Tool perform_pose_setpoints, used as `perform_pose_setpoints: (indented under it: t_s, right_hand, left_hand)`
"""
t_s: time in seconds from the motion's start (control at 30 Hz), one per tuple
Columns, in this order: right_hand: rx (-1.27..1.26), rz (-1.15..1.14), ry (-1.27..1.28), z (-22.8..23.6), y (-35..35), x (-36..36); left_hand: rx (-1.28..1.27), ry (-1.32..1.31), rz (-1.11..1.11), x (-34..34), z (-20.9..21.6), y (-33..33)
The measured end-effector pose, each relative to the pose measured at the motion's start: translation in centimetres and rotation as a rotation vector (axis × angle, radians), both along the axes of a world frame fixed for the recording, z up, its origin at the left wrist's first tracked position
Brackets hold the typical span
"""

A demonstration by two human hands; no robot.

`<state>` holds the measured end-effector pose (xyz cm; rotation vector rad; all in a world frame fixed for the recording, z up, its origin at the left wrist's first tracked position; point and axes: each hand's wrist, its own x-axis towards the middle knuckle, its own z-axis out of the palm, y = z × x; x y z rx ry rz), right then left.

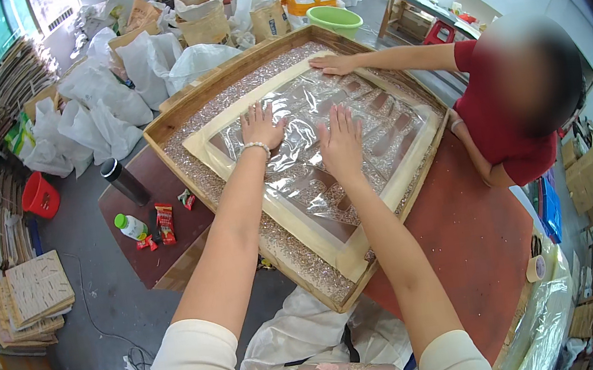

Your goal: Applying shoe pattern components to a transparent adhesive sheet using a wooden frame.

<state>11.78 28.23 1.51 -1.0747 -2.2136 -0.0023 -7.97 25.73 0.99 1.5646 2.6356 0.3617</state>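
Observation:
A shallow wooden tray (229, 74) holds a bed of small glittering chips (200, 108). On the chips lies a panel edged with a pale tan border (303, 238), its middle covered by shiny, wrinkled clear plastic film (304, 184). Darker patches show through the film. My left hand (263, 127), with a beaded bracelet at the wrist, rests flat on the film with fingers spread. To its right, my right hand (341, 145) also presses flat on the film, fingers stretched out. Neither hand grips anything. A co-worker's hand (333, 65) lies on the panel's far edge.
The tray rests partly on a red-brown table (456, 261). A black bottle (124, 181), a white bottle with a green cap (130, 226) and red snack packets (165, 223) stand left. White sacks (101, 98) crowd the back. The co-worker in red (500, 113) leans in at right.

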Motion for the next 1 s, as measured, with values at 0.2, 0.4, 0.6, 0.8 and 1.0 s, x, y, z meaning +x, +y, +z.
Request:
perform_pose_setpoints:
  t_s: [0.2,0.4,0.6,0.8,1.0]
  right_hand:
    - [-0.394,0.011,-0.129,-1.1,1.8,4.6]
    - [-0.440,-0.308,-0.258,0.9,2.3,7.7]
    - [-0.370,-0.321,-0.201,0.4,-1.4,8.1]
    - [0.154,-0.205,0.010,0.9,-6.3,6.5]
    - [-0.206,0.067,-0.257,1.4,-6.0,8.4]
  left_hand:
    - [0.086,0.002,-0.028,0.2,-1.9,0.0]
    - [0.222,0.113,-0.007,-0.2,0.1,0.9]
    - [0.610,0.363,0.225,3.3,1.9,-1.3]
    - [0.389,0.233,0.352,3.0,0.2,-2.9]
    - [0.307,0.138,0.421,4.4,-0.1,-3.6]
